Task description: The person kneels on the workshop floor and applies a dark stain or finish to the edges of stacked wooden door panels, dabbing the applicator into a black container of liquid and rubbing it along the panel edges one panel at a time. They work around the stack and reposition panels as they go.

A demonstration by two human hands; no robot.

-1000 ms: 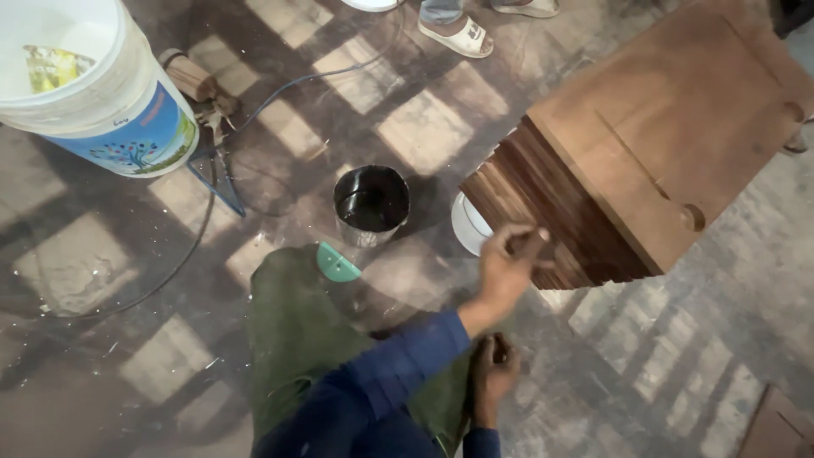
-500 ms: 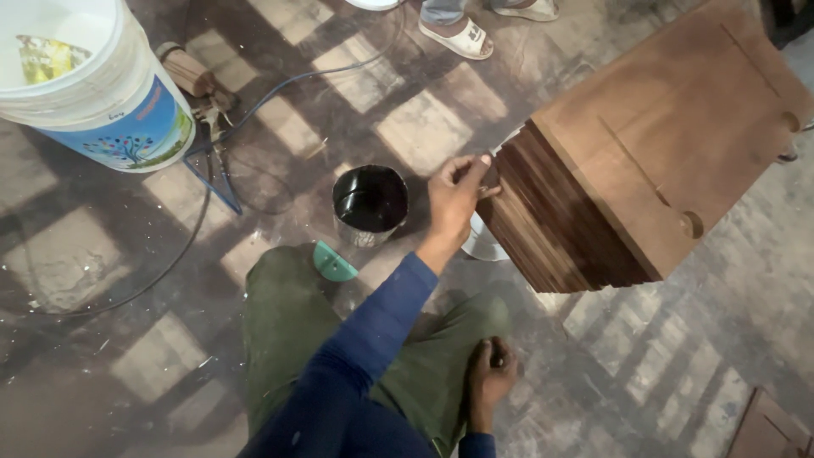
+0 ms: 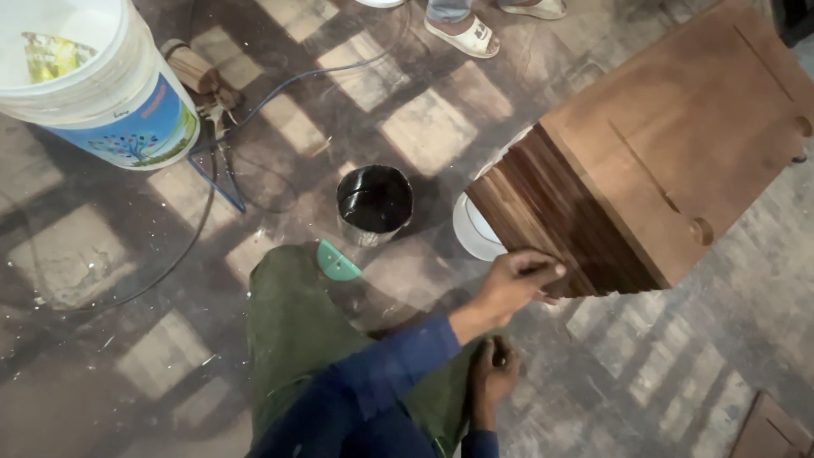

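The right hand [image 3: 519, 280] has been moved from above the can of dark stain [image 3: 374, 203], where it was half a second ago, back to the lower edge of the wooden cabinet [image 3: 661, 170]. It is closed around a small dark applicator, too small to identify, pressed against the darkened side panel. This indicates a reload followed by renewed coating. The left hand [image 3: 493, 373] is held loosely curled near the knee; whether anything is held cannot be told. A white bucket [image 3: 93, 93] stands well apart on the floor.
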